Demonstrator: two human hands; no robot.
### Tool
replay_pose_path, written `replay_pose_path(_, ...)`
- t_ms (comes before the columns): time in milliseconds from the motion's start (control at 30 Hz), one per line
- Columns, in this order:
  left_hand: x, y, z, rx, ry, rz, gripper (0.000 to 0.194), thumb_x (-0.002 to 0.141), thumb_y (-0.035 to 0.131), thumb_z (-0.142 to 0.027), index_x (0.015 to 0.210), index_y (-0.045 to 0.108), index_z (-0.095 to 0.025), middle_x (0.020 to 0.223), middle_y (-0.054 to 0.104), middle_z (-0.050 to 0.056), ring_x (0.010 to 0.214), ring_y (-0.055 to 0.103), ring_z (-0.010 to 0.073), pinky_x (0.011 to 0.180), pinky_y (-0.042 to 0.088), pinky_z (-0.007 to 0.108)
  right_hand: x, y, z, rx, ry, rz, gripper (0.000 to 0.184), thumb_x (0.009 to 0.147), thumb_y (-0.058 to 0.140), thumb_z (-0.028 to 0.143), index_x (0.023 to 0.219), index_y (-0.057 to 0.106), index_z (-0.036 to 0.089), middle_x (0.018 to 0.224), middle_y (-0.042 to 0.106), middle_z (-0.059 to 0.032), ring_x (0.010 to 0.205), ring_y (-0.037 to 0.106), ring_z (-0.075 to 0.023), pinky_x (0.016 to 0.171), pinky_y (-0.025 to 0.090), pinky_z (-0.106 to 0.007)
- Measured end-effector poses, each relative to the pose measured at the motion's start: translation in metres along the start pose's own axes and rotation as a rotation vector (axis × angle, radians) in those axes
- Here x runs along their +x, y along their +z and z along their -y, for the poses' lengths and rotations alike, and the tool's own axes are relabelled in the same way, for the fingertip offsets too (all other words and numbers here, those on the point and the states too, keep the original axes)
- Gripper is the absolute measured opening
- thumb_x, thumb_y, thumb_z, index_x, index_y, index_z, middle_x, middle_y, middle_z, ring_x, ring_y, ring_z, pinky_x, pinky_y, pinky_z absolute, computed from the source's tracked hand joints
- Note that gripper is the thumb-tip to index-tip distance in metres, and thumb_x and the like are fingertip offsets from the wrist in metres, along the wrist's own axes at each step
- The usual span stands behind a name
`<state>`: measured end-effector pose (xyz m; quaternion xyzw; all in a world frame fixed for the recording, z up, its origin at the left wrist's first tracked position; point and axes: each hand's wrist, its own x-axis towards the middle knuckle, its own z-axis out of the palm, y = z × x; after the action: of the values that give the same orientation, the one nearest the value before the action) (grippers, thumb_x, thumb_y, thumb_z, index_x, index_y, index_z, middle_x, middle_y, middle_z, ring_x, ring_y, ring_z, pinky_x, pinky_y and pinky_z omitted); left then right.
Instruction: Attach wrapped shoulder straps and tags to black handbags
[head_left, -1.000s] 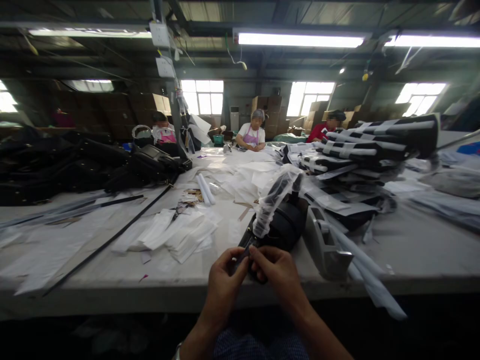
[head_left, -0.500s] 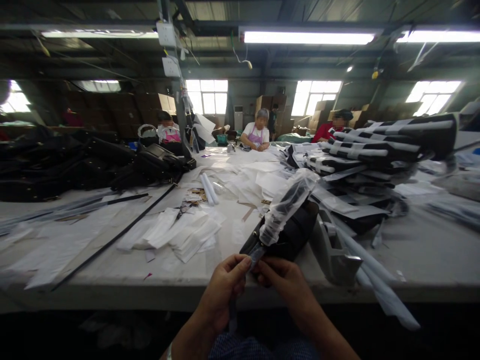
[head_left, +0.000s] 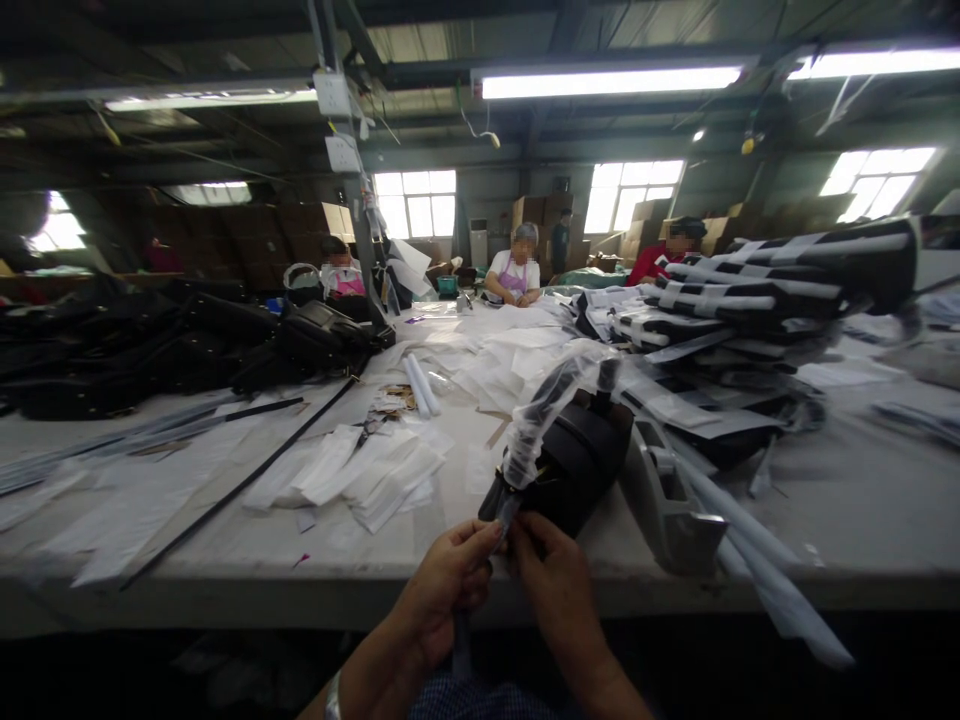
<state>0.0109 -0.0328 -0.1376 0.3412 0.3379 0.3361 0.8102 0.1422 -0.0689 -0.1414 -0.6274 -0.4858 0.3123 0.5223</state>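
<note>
A black handbag (head_left: 577,455) rests on the table near its front edge. Clear plastic film (head_left: 525,440) wraps its raised handle. From the bag's near end a dark strap (head_left: 506,508), covered in plastic, runs down toward me. My left hand (head_left: 457,570) pinches this strap between thumb and fingers, and a length of it hangs below the hand. Close beside it, my right hand (head_left: 547,565) is closed with its fingertips at the same strap, against the bag's near end. Those fingertips are partly hidden.
A grey tape dispenser (head_left: 671,510) stands right of the bag. Wrapped black bags (head_left: 750,300) are stacked at right; more black bags (head_left: 135,340) lie at left. White paper strips (head_left: 375,460) and a long black strap (head_left: 247,485) lie on the table. Co-workers (head_left: 516,275) sit across.
The handbag's wrapped handle has tilted left, and more of the bag's black side shows. My right hand has turned and drawn in slightly left. My left hand keeps its pinch on the strap.
</note>
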Motion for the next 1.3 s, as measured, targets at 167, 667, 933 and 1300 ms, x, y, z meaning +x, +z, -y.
replay_pose_path(167, -0.001, -0.001, -0.004, -0.002, -0.004, -0.004, 0.037, 0.072, 0.081, -0.041, 0.077, 0.058, -0.013, 0.061, 0.043, -0.008, 0.04, 0.018, -0.0019, 0.038, 0.007, 0.014, 0.002, -0.002, 0.004, -0.016, 0.018, 0.075, 0.032, 0.091, 0.05, 0.041, 0.075, 0.066, 0.019, 0.051, 0.058, 0.0031, 0.038, 0.053, -0.0127, 0.041, 0.038, -0.022)
replay_pose_path(667, -0.001, 0.001, 0.005, -0.032, 0.01, 0.04, 0.039, 0.074, 0.078, -0.046, 0.079, 0.056, -0.013, 0.058, 0.055, -0.003, 0.039, 0.022, -0.0013, 0.038, 0.008, 0.013, 0.009, -0.005, 0.011, 0.01, 0.0, 0.176, 0.025, 0.084, 0.053, 0.032, 0.08, 0.073, 0.017, 0.054, 0.064, 0.0012, 0.042, 0.059, -0.015, 0.044, 0.043, -0.023)
replay_pose_path(933, 0.0, -0.004, 0.005, -0.344, -0.122, 0.072, 0.042, 0.067, 0.087, -0.035, 0.093, 0.063, -0.012, 0.071, 0.052, -0.006, 0.041, 0.025, -0.0044, 0.035, 0.012, 0.009, -0.003, -0.011, 0.018, 0.93, 0.468, 0.406, 0.04, 0.068, 0.074, 0.025, 0.106, 0.075, 0.015, 0.061, 0.055, 0.0037, 0.046, 0.034, -0.005, 0.055, 0.044, -0.018)
replay_pose_path(1300, 0.025, -0.023, 0.014, 0.06, -0.019, 0.087, 0.053, 0.064, 0.078, -0.063, 0.084, 0.066, -0.016, 0.051, 0.051, -0.006, 0.037, 0.03, 0.0021, 0.04, 0.021, 0.018, 0.004, -0.019, 0.002, 0.401, 0.453, 0.372, 0.057, 0.071, 0.072, 0.061, 0.11, 0.074, 0.02, 0.055, 0.064, -0.0024, 0.049, 0.059, -0.0169, 0.052, 0.047, -0.026)
